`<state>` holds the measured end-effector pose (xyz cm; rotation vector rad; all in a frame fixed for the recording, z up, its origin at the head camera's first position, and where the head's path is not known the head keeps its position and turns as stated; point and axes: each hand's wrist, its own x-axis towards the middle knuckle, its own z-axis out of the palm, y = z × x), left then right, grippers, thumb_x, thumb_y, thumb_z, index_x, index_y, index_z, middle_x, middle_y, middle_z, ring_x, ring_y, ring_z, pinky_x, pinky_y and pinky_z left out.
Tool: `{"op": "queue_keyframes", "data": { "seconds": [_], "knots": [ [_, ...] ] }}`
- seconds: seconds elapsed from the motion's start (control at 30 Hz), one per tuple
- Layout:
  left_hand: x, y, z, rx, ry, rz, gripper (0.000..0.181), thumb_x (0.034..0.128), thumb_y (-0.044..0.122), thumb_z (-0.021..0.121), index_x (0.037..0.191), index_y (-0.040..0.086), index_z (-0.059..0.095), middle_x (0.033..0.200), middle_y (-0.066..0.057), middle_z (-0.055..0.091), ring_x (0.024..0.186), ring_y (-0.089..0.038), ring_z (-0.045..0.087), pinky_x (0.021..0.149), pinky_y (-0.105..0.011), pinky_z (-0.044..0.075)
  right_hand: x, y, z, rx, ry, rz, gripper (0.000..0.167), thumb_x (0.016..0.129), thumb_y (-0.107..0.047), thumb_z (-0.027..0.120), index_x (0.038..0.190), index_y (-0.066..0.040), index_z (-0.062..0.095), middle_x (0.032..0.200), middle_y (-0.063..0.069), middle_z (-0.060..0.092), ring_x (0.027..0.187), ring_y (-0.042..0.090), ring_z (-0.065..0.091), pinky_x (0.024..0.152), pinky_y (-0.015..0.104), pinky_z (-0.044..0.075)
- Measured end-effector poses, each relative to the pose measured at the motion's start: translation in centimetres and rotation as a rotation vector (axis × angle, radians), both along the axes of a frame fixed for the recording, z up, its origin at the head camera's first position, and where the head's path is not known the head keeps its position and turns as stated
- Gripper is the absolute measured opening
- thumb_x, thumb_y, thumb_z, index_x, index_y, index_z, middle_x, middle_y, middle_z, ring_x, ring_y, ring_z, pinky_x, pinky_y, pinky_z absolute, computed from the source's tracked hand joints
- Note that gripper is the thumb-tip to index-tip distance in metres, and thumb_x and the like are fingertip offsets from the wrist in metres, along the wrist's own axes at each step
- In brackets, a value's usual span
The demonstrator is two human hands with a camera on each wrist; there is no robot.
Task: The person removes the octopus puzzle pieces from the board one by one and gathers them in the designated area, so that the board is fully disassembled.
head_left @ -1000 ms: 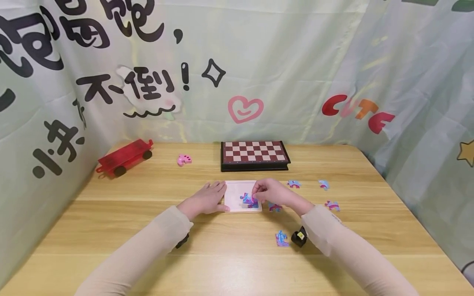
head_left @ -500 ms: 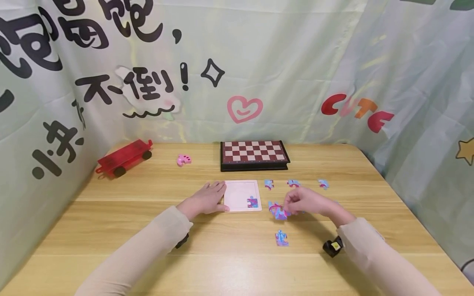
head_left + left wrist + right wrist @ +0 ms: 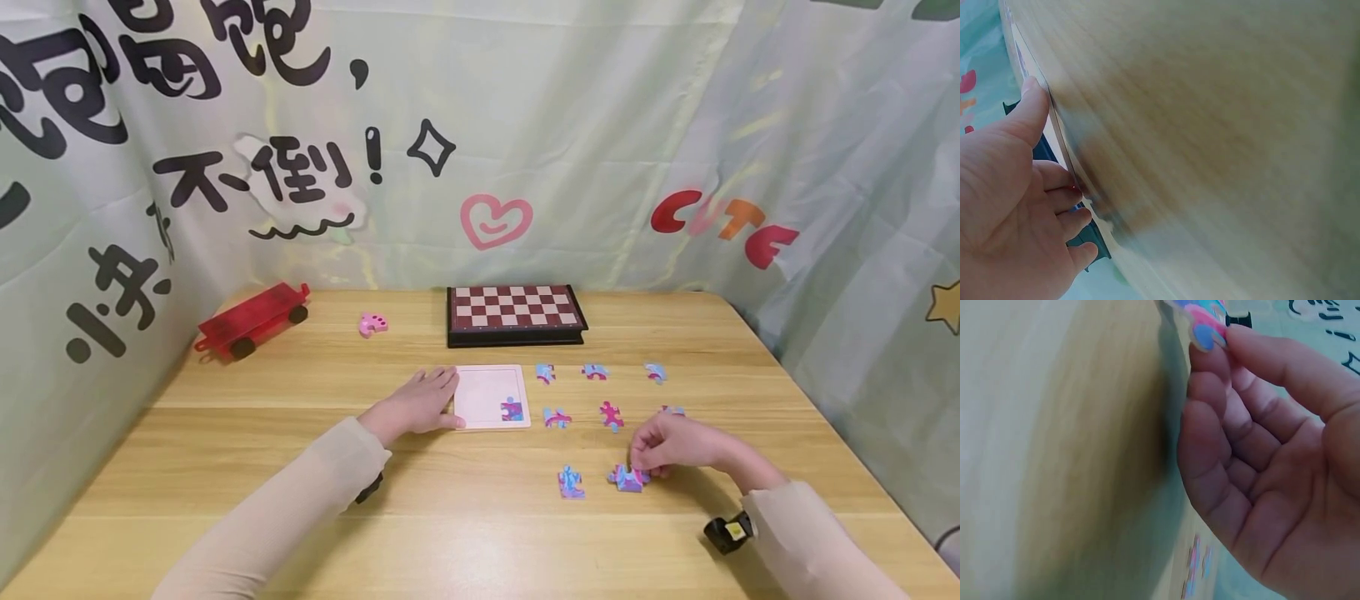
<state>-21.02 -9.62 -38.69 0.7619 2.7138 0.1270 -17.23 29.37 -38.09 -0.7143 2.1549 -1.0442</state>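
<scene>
My left hand (image 3: pixel 422 402) rests against the left edge of a pale pink puzzle tray (image 3: pixel 480 392), its fingers fairly straight in the head view. One purple-blue puzzle piece (image 3: pixel 512 409) lies in the tray's near right corner. To the right, my right hand (image 3: pixel 675 443) pinches a blue, pink and purple puzzle piece (image 3: pixel 628 477) between thumb and forefinger, low over the table. In the right wrist view the pinched piece (image 3: pixel 1205 319) shows at the fingertips. A blue and purple piece (image 3: pixel 571 482) lies to its left. A red-pink piece (image 3: pixel 611 415) lies beyond it.
Further loose pieces lie beyond, such as a blue one (image 3: pixel 655 372) and a red-blue one (image 3: pixel 557 417). A checkered board box (image 3: pixel 517 312) stands at the back. A red toy wagon (image 3: pixel 253 319) and a pink piece (image 3: pixel 372 324) sit back left. Curtains border the table.
The right hand has carried the pinched piece from over the tray rightward and toward the near side, where it is now beside the blue and purple piece. The left hand has stayed put.
</scene>
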Motion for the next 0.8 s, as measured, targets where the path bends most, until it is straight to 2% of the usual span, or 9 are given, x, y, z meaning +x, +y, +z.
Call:
{"op": "queue_keyframes", "data": {
  "seconds": [0.3,0.67,0.8],
  "knots": [
    [0.03,0.0,0.04,0.002,-0.002,0.008,0.08,0.0898,0.049,0.05,0.143,-0.003,0.023,0.15,-0.015,0.015,0.137,-0.03,0.013,0.109,-0.046,0.009,0.36,0.97,-0.54,0.017,-0.008,-0.037,0.012,0.087,-0.009,0.061,0.078,-0.002,0.064,0.066,0.002,0.057,0.055,0.008,0.05,0.05,0.023,0.046],
    [0.01,0.06,0.05,0.002,0.001,0.01,0.079,0.0895,0.049,0.05,0.143,-0.003,0.024,0.15,-0.015,0.016,0.137,-0.03,0.013,0.109,-0.046,0.009,0.33,0.82,-0.3,-0.002,-0.004,-0.035,0.012,0.088,-0.007,0.059,0.079,0.001,0.063,0.067,0.002,0.056,0.055,0.008,0.049,0.05,0.023,0.046],
    [-0.04,0.03,-0.06,0.001,0.002,0.006,0.08,0.0894,0.05,0.05,0.143,-0.003,0.024,0.15,-0.015,0.016,0.137,-0.029,0.013,0.109,-0.046,0.009,-0.03,0.34,0.19,0.03,0.03,-0.042,0.013,0.089,-0.009,0.059,0.081,0.0,0.063,0.068,0.004,0.057,0.055,0.009,0.048,0.05,0.023,0.044]
  ]
}}
